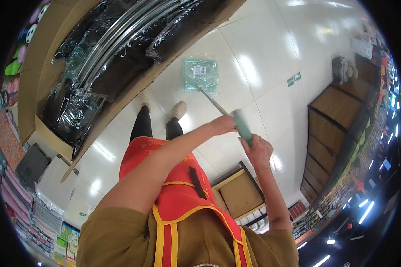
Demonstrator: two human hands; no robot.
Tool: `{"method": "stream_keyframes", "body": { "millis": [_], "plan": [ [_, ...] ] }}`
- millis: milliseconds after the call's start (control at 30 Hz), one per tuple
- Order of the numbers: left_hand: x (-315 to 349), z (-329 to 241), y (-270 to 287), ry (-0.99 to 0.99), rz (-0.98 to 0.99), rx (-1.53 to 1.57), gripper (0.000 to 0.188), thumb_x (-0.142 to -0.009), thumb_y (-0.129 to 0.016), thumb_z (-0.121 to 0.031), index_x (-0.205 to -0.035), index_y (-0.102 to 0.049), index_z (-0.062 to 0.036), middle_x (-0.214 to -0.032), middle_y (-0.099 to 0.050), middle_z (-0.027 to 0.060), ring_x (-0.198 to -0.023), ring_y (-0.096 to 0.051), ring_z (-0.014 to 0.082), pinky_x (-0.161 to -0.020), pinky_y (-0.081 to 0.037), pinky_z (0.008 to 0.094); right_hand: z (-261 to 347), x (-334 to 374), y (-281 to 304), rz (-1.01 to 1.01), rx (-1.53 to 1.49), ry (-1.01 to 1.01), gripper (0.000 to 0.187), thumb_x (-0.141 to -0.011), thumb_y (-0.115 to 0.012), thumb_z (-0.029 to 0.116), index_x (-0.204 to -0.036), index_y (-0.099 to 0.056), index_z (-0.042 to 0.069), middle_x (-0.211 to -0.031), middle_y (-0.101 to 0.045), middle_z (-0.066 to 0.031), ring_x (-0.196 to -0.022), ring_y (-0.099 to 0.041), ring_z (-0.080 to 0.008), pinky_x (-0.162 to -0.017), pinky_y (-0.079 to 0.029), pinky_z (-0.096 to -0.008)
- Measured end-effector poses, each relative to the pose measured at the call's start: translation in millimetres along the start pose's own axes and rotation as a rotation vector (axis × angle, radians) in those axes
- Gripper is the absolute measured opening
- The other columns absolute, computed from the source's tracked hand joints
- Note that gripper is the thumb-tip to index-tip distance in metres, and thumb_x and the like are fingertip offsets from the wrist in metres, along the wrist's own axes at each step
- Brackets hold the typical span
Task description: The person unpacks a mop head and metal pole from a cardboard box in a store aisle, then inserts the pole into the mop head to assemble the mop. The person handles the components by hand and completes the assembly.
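A pale green long-handled dustpan (193,83), wrapped in clear plastic with a white label, rests on the floor in front of my feet. Its thin metal pole (214,103) slants up toward me and ends near a thick green grip (242,126), slightly blurred. My left hand (223,125) is closed round the upper end of the pole, beside the grip. My right hand (258,150) has its fingers wrapped about the lower part of the green grip; some of its fingers are hidden behind it.
At the upper left stands a large open cardboard box (165,73) holding metal tubes (116,35) and plastic-wrapped black pieces. Brown shelving (329,129) lines the right side. A low brown-topped stand (240,191) is close by my right side. Stacked goods fill the left edge.
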State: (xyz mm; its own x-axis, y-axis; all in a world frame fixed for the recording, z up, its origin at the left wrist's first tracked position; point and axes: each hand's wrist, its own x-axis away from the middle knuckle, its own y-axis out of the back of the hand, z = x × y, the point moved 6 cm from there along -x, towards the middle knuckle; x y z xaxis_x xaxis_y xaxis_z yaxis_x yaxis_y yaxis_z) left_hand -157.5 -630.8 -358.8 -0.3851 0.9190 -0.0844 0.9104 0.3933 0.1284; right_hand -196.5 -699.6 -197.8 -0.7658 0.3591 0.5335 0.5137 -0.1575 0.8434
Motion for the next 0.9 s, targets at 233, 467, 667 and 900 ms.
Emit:
{"method": "stream_keyframes", "body": {
  "millis": [233, 467, 667, 900],
  "plan": [
    [-7, 3, 4, 0.053, 0.128, 0.185, 0.022, -0.083, -0.064, -0.009, -0.101, -0.053, -0.0031, -0.095, -0.060, 0.0093, -0.084, -0.063, 0.0262, -0.073, -0.050, 0.0363, -30, -11, 11, 0.219, -0.335, -0.360, 0.043, -0.089, -0.053, 0.043, -0.090, -0.067, 0.002, -0.076, -0.067, -0.0112, -0.068, -0.065, -0.0270, -0.064, -0.050, -0.0385],
    [-9, -7, 5, 0.039, 0.220, 0.033, 0.017, -0.087, -0.058, -0.015, -0.099, -0.052, -0.0049, -0.095, -0.061, 0.0095, -0.085, -0.064, 0.0288, -0.071, -0.051, 0.0391, -26, -30, 63, -0.132, 0.274, 0.358, 0.065, -0.076, -0.059, -0.001, -0.136, -0.045, 0.019, -0.145, -0.036, -0.0049, -0.135, -0.032, -0.0274, -0.111, -0.027, -0.0464],
    [-11, -6, 5, 0.077, 0.257, -0.023, 0.017, -0.087, -0.057, -0.017, -0.099, -0.052, -0.0061, -0.095, -0.062, 0.0085, -0.085, -0.064, 0.0300, -0.071, -0.051, 0.0402, -1, -43, 63, -0.073, 0.243, 0.537, 0.065, -0.071, -0.067, 0.005, -0.130, -0.051, 0.027, -0.147, -0.035, -0.0013, -0.137, -0.031, -0.0224, -0.112, -0.025, -0.0452],
    [-10, -3, 4, 0.069, 0.181, 0.004, 0.016, -0.087, -0.054, -0.017, -0.099, -0.053, -0.0069, -0.094, -0.062, 0.0071, -0.080, -0.064, 0.0306, -0.068, -0.051, 0.0411, -59, -9, 9, -0.087, 0.138, 0.172, 0.043, -0.064, -0.076, 0.020, -0.100, -0.058, 0.005, -0.099, -0.059, -0.0100, -0.098, -0.058, -0.0257, -0.087, -0.046, -0.0394]
  ]
}}
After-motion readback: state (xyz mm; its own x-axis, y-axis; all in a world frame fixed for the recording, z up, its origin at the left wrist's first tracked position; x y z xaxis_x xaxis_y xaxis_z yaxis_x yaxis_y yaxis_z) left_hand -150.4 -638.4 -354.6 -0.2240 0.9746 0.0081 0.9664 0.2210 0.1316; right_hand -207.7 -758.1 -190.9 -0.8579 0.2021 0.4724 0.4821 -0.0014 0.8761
